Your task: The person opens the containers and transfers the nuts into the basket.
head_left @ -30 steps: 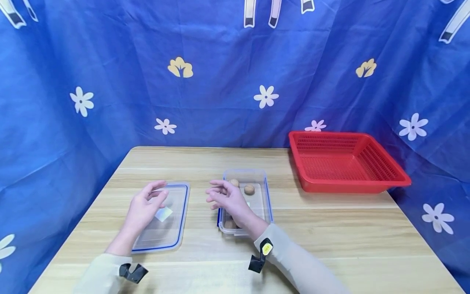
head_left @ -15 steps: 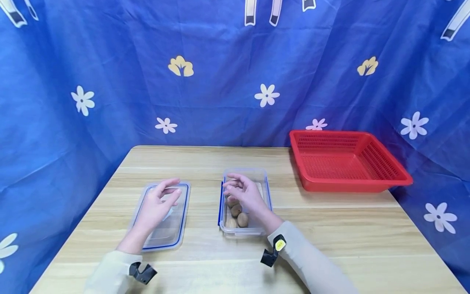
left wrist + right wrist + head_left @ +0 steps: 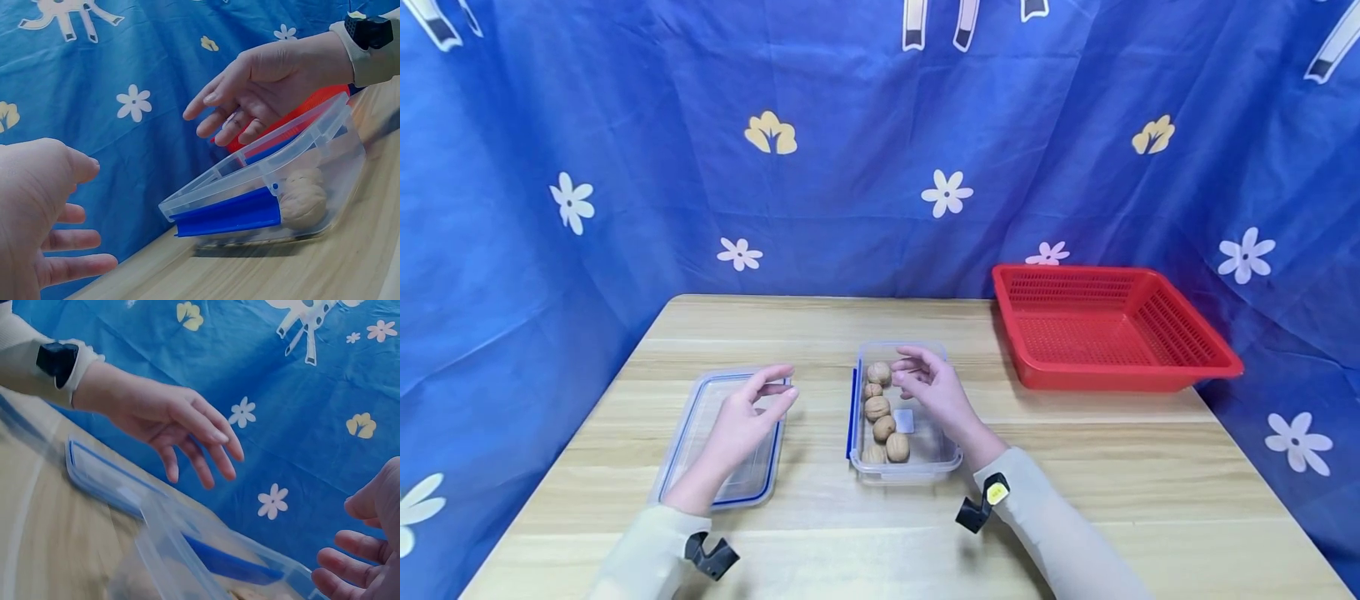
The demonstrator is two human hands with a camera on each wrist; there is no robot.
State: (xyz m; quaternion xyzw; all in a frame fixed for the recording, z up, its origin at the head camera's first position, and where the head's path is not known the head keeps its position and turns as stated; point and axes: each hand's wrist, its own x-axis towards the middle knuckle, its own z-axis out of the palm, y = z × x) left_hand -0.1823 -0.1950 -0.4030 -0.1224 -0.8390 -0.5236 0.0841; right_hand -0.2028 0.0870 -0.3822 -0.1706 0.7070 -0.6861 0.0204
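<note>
A clear plastic box (image 3: 936,450) with a blue side latch (image 3: 228,212) stands on the table, its top uncovered. Inside, several walnuts (image 3: 877,407) line its left side, beside a small pale square (image 3: 904,421). My right hand (image 3: 936,396) hovers over the box's right half, fingers loosely bent and holding nothing. The box's lid (image 3: 711,417), clear with a blue seal, lies flat to the left. Above that lid is my left hand (image 3: 748,421), also holding nothing, its fingertips near the lid's right edge. In the left wrist view, the right hand (image 3: 262,87) is above the box rim.
A red perforated plastic basket (image 3: 1097,375) sits at the back right of the wooden table (image 3: 1075,500). Behind the table hangs a blue curtain (image 3: 850,167) with flowers. Each wrist wears a black camera mount (image 3: 711,557).
Both hands have moved to the right. The right hand has shifted from the box's left side to its right half, so the walnuts have come into view.
</note>
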